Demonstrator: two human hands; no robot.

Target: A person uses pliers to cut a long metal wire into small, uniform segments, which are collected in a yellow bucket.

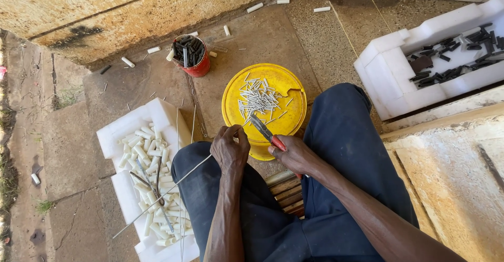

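Seated person, dark blue trousers (341, 136), looking down btwn knees. Left hand (229, 149) closed around a long thin steel wire (163, 196); wire runs down-left from the fist, across the left knee & over the foam tray. Right hand (296, 154) wrapped around red-handled pliers (265, 132); pliers' tip points up-left, just beside the left hand's fingers, right above the near edge of a round yellow plastic lid (236, 102) on a yellow bucket. Can't tell if pliers' tip bites the wire.

Pile of short cut steel wire pins (258, 98) lies on the lid, just beyond the pliers. Left of the knee: white foam tray (118, 131) w/ white plastic tube pieces (144, 149) plus a few spare wires. Behind the lid: small red tin (197, 68) of black tube pieces. Far right: second white foam box (391, 86) w/ black pieces. All on concrete floor (262, 36); a few white tubes scattered there.
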